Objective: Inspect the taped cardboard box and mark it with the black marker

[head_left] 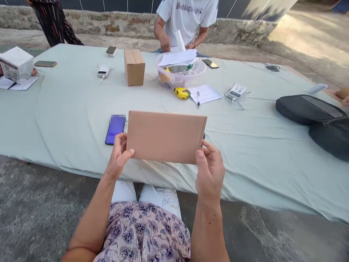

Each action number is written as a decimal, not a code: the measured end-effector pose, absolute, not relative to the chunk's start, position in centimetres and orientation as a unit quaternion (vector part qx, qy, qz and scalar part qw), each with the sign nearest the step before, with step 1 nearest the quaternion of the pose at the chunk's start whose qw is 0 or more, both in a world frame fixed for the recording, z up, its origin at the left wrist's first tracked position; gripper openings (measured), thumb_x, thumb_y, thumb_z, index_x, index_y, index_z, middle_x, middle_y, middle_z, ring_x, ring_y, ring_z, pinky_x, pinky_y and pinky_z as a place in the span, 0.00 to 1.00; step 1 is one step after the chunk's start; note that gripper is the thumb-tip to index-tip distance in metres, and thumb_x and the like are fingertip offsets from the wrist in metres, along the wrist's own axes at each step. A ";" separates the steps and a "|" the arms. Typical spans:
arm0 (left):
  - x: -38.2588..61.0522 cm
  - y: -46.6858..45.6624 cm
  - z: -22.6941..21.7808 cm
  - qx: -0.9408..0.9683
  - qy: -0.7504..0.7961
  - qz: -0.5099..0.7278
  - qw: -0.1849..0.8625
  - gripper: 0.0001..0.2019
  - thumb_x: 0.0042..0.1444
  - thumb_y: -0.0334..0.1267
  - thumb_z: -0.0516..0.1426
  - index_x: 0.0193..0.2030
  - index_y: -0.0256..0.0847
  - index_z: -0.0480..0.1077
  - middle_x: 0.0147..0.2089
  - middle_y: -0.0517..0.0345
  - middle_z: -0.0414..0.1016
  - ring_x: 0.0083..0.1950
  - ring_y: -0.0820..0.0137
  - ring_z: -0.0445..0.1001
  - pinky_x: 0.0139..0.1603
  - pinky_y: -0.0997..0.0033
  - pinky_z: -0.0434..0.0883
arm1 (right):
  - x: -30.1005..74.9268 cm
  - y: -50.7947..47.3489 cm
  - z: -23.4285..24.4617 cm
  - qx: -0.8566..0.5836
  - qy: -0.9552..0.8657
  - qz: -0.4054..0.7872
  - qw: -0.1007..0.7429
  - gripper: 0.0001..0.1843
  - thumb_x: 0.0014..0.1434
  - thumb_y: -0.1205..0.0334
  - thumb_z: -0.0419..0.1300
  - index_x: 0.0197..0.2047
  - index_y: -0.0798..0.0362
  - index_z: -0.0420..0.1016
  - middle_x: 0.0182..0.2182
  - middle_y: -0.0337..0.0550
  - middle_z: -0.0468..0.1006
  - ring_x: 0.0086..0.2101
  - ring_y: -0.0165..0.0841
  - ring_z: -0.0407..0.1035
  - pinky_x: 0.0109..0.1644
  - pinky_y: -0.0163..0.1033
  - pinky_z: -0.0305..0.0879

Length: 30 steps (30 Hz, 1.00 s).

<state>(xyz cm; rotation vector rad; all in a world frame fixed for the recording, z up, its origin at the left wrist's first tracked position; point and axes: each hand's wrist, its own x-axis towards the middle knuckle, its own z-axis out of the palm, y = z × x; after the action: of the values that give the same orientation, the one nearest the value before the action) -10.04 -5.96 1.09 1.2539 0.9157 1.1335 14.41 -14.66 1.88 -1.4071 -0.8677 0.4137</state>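
A flat brown cardboard sheet [165,136] is held up above the near edge of the cloth-covered surface [68,120]. My left hand [119,154] pinches its lower left corner, thumb on the front. My right hand [209,170] grips its lower right corner the same way. A purple phone [115,129] lies on the cloth just left of the sheet, close to my left hand.
Farther back stand a small cardboard box [134,67], a clear bowl [201,70] under papers, a yellow tape measure [182,93], a paper with a pen [205,94] and chargers with cables. A person in a white shirt [187,16] works opposite. Black bags [311,108] lie at right, a white box [16,63] at left.
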 end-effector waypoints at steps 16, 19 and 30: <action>-8.8 -2.5 -4.4 0.561 0.430 0.464 0.534 0.22 0.53 0.34 0.59 0.54 0.46 0.60 0.52 0.53 0.74 0.58 0.63 0.75 0.62 0.60 0.70 | 15.3 -13.0 -4.5 -0.706 -0.409 0.246 0.523 0.27 0.58 0.47 0.59 0.58 0.50 0.72 0.44 0.46 0.80 0.44 0.39 0.77 0.52 0.49 0.72; -8.9 -2.3 -5.8 0.547 0.444 0.472 0.530 0.20 0.52 0.30 0.58 0.52 0.46 0.62 0.51 0.53 0.76 0.57 0.63 0.76 0.61 0.59 0.72 | 15.3 -14.1 -5.1 -0.750 -0.412 0.244 0.457 0.24 0.59 0.46 0.59 0.50 0.54 0.77 0.40 0.50 0.83 0.40 0.43 0.78 0.48 0.50 0.72; -10.4 -1.3 -7.2 0.528 0.442 0.455 0.565 0.18 0.49 0.27 0.56 0.48 0.44 0.66 0.52 0.51 0.79 0.61 0.64 0.77 0.69 0.55 0.70 | 3.3 -15.6 -3.7 -0.679 -0.605 0.340 0.239 0.21 0.70 0.68 0.50 0.57 0.58 0.80 0.49 0.61 0.81 0.49 0.47 0.74 0.56 0.50 0.68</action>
<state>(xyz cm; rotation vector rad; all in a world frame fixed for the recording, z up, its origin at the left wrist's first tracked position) -10.41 -1.27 -7.22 1.2433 1.0399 1.0694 3.26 -15.56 -3.73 -1.8603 -1.6579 0.9300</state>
